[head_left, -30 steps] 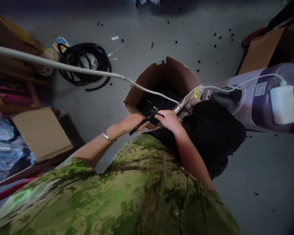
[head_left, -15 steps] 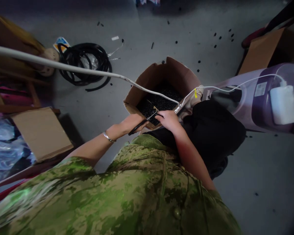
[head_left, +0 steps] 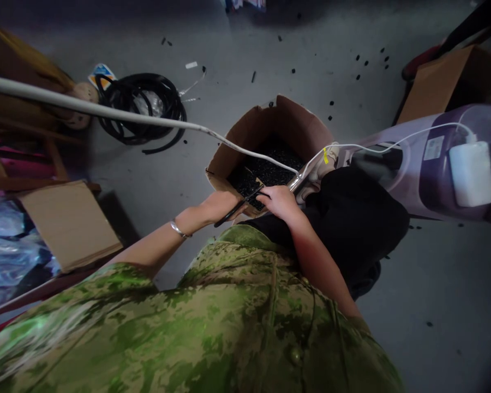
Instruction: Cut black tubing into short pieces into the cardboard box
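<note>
My left hand is closed round a thin black tube that slants up to the right. My right hand is closed on a dark tool whose tip meets the tube's upper end; I cannot make out the tool. Both hands hover over the near edge of an open cardboard box on the floor, filled with small black pieces. A silver bracelet circles my left wrist.
A white cable crosses from the left over the box to a purple device with a white adapter. A black hose coil lies at left. Cardboard sheets lie at the left; a cardboard box at the right. Black bits dot the floor.
None beyond a slight shift of the view; both hands stay over the box edge with the tube.
</note>
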The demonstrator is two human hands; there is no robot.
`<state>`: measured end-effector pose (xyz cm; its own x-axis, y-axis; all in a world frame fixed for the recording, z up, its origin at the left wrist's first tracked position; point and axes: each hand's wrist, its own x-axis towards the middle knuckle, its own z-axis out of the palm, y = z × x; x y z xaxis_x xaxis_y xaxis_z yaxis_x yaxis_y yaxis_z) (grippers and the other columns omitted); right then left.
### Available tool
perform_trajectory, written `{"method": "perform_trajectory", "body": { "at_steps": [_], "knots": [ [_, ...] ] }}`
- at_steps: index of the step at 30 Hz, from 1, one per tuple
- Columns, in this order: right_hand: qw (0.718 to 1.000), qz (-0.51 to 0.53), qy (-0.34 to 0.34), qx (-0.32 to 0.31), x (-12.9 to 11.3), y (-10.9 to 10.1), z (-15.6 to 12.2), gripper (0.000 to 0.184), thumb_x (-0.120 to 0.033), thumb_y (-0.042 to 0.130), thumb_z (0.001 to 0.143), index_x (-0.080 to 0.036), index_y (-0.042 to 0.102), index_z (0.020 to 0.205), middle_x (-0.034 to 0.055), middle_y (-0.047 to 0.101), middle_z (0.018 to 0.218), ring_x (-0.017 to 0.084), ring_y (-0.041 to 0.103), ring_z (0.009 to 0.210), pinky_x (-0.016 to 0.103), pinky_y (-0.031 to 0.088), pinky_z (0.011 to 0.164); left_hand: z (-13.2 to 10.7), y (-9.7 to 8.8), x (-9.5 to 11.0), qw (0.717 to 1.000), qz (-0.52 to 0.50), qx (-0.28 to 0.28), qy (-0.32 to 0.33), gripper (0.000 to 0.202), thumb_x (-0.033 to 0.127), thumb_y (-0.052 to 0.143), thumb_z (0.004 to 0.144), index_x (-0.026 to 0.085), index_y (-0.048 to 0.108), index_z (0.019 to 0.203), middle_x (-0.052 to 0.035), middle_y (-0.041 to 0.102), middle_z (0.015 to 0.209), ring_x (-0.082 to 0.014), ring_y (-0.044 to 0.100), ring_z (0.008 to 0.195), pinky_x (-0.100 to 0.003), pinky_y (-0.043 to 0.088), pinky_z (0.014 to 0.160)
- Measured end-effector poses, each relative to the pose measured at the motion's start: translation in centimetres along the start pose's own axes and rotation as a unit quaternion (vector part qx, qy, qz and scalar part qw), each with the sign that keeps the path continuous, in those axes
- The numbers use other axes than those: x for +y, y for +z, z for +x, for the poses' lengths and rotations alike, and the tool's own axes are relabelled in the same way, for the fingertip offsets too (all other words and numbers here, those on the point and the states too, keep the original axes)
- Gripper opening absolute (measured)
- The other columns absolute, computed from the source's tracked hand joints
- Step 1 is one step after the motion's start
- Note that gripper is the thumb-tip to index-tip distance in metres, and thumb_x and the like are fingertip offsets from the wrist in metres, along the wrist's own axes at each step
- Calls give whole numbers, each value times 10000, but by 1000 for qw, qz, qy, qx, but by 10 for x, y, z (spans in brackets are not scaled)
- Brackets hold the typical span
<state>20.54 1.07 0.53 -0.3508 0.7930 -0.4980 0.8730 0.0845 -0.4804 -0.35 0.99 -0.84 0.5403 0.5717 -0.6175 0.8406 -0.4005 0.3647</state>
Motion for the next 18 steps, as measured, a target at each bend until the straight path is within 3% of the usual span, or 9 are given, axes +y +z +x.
{"method": "perform_trajectory", "body": {
  "at_steps": [6,13,18],
  "knots": [
    [1000,-6,20,-10,-3,-3,-1,239,-345,580,996,-216,779,1020,93,759,1061,237,677,1002,303,442,784,1,3,-2,1000,-1,27,8,378,377,439,967,136,700,838,-174,736,843,-272,707,781,-335,539,737],
    [997,-52,42,-38,-5,-2,1,292,-369,536,1011,-205,769,1078,100,750,1137,237,671,1072,295,463,812,4,14,0,999,34,24,-9,407,379,414,982,117,724,983,-202,751,1004,-294,729,873,-341,560,755],
    [998,-45,37,-35,-4,-1,2,299,-377,535,1010,-203,771,1068,98,748,1147,234,666,1074,292,454,808,6,23,-10,998,-37,59,4,415,435,447,981,124,721,960,-168,747,874,-260,715,832,-314,545,762]
  ]
}}
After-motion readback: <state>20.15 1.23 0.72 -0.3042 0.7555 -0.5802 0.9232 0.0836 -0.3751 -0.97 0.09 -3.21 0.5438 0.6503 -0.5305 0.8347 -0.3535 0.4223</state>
